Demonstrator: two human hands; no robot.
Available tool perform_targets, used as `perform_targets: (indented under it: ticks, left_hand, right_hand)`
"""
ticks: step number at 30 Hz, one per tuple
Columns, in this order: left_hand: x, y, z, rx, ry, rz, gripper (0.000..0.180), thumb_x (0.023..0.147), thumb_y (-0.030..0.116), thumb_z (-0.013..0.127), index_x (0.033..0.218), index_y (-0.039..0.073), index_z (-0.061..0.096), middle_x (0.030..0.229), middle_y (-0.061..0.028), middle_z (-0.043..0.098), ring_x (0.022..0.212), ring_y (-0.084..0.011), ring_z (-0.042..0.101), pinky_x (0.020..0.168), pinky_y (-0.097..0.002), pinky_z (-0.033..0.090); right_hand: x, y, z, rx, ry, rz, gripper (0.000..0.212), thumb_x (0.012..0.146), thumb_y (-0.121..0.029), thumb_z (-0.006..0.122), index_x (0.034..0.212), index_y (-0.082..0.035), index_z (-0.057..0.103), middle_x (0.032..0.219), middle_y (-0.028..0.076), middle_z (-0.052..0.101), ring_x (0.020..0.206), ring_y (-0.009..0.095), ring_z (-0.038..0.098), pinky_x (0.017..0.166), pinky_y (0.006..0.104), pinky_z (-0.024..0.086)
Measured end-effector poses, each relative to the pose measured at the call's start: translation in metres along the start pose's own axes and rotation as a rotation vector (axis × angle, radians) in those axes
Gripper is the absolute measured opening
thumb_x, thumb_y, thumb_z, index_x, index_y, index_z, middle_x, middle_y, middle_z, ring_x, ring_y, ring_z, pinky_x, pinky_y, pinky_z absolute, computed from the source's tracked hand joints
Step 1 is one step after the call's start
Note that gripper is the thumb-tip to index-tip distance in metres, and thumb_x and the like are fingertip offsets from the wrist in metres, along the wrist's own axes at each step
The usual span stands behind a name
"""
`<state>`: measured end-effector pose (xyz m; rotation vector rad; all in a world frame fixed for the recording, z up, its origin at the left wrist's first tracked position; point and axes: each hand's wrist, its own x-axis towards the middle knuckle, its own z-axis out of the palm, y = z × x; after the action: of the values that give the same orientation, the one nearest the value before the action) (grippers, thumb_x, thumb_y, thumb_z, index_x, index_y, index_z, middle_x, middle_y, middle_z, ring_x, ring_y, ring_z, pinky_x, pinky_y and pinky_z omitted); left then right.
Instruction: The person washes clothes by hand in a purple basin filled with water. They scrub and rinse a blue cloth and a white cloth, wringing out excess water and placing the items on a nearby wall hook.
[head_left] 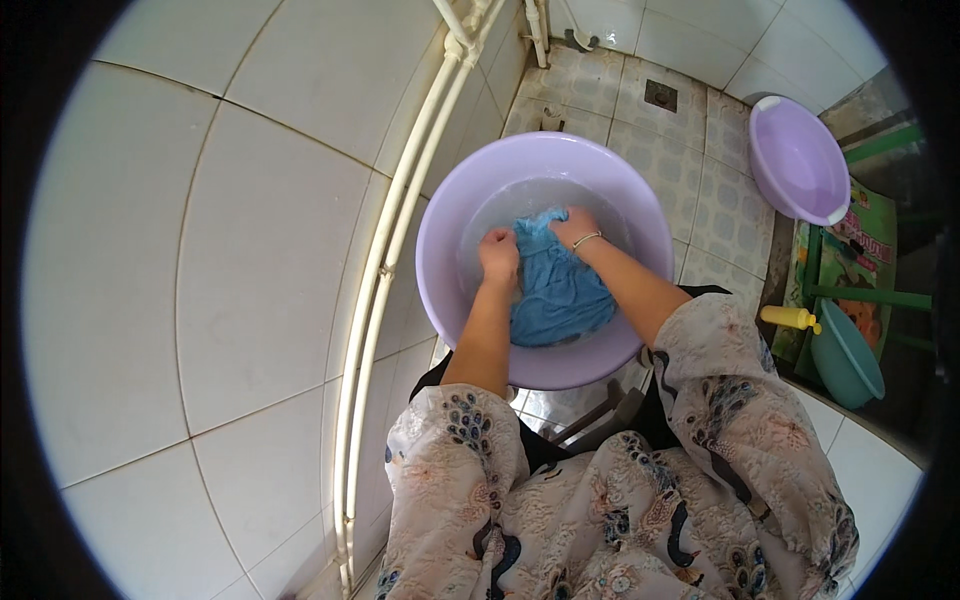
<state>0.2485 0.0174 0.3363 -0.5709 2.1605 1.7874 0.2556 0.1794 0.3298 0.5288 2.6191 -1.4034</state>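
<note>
A large lilac basin (pixel 440 275) stands on the floor in front of me, holding cloudy water. In it lies a wet blue cloth (pixel 560 295), bunched at its far end and spread out toward me. My left hand (pixel 499 255) is closed on the cloth's upper left edge. Closed on the upper right edge is my right hand (pixel 574 227), with a bracelet at the wrist. Both hands are just above or at the water, a short way apart. Part of the cloth is under water.
White pipes (pixel 400 220) run along the tiled wall at left. A floor drain (pixel 661 95) lies beyond the basin. To the right are a second lilac basin (pixel 800 160), a yellow bottle (pixel 788 317), a teal basin (pixel 845 355) and a green frame (pixel 870 296).
</note>
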Motion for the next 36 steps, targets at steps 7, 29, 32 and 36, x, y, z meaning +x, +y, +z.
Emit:
perform_targets:
  ticks: [7,29,32,36]
  left_hand:
    - [-0.031,0.030,0.011,-0.744,-0.218,-0.104,0.012,0.086,0.005,0.047,0.097,0.001,0.049,0.085,-0.0073,0.055,0.076,-0.0158,0.052,0.065,-0.0272,0.045]
    - [-0.013,0.019,-0.002,-0.085,-0.181,-0.102,0.044,0.076,0.013,0.066,0.114,-0.003,0.052,0.099,-0.0110,0.059,0.084,-0.0202,0.056,0.074,-0.0311,0.045]
    - [0.018,-0.023,-0.002,-0.100,-0.196,-0.119,0.026,0.077,0.013,0.066,0.096,-0.003,0.061,0.085,-0.0070,0.061,0.079,-0.0161,0.056,0.072,-0.0299,0.045]
    - [-0.010,0.030,0.000,-0.438,-0.159,-0.105,0.014,0.084,0.015,0.061,0.088,0.002,0.059,0.078,-0.0028,0.058,0.072,-0.0130,0.052,0.068,-0.0278,0.044]
  right_hand:
    - [-0.064,-0.083,-0.014,0.092,0.130,-0.477,0.038,0.077,-0.038,0.057,0.073,0.000,0.056,0.074,0.024,0.059,0.072,0.041,0.057,0.066,0.0469,0.045]
    - [-0.002,-0.008,0.001,0.146,0.003,0.029,0.040,0.073,-0.032,0.063,0.092,0.003,0.065,0.084,0.019,0.065,0.076,0.027,0.062,0.070,0.0352,0.047]
    - [0.001,-0.018,-0.002,0.323,0.043,0.128,0.039,0.070,-0.026,0.063,0.095,0.003,0.064,0.088,0.017,0.065,0.079,0.026,0.062,0.072,0.0339,0.047]
    - [0.010,-0.013,-0.014,0.546,0.124,0.160,0.035,0.066,-0.018,0.062,0.095,0.002,0.065,0.088,0.014,0.065,0.081,0.023,0.061,0.070,0.0332,0.047]
